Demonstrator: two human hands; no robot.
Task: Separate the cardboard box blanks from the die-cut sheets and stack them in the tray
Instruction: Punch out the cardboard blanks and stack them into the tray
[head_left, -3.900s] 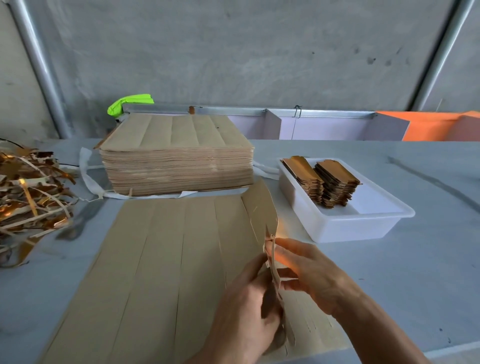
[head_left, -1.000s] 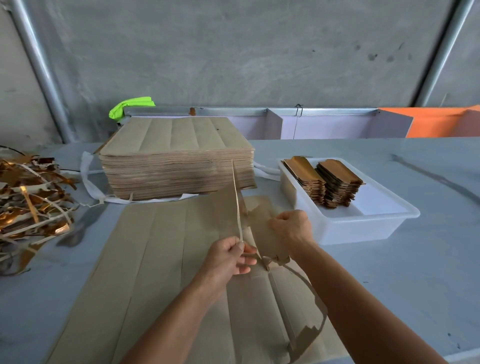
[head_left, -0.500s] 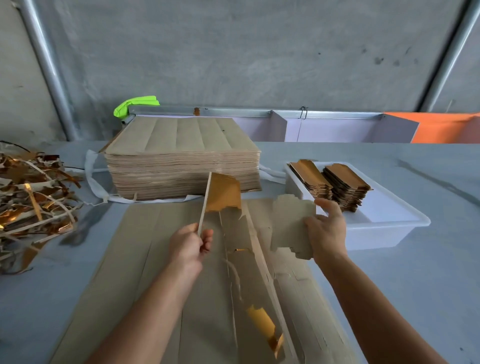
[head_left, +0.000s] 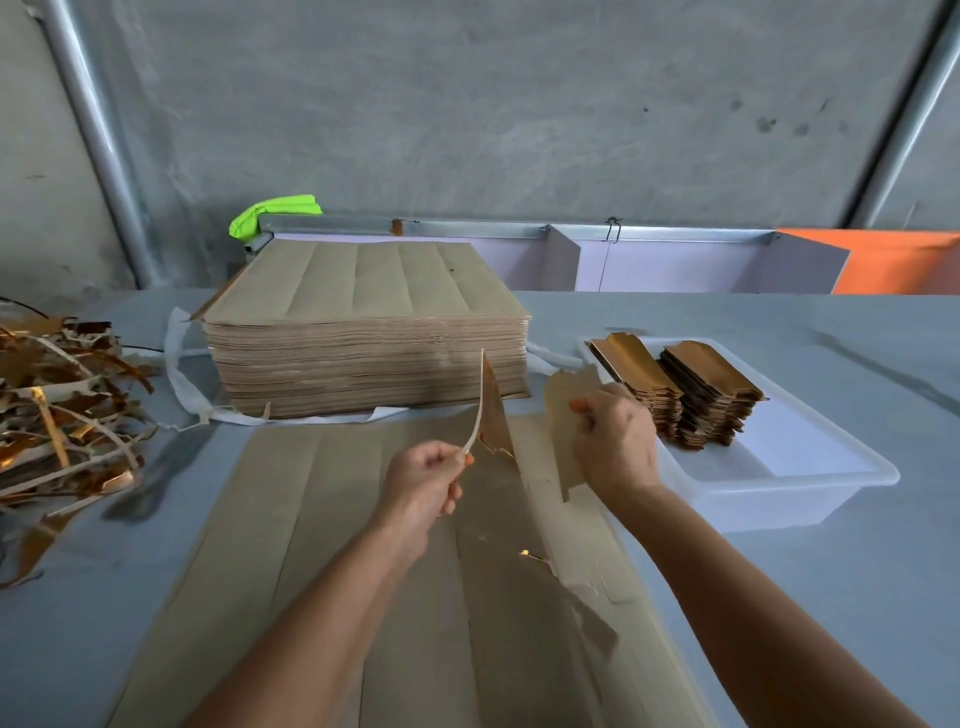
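Just now the left hand (head_left: 423, 480) has its fingers curled, thumb and forefinger pinching a thin waste strip (head_left: 488, 410) that rises from the die-cut sheet (head_left: 332, 545) with its gold side showing. To the right, the right hand (head_left: 615, 441) grips a freed box blank (head_left: 563, 410), fingers folded round its edge, holding it above the sheet, just left of the white tray (head_left: 779, 467). Two stacks of blanks (head_left: 675, 384) stand at the tray's far end. Farther back sits the tall pile of uncut sheets (head_left: 363, 332); a heap of scrap trimmings (head_left: 57, 415) lies at far left on the grey table (head_left: 779, 571).
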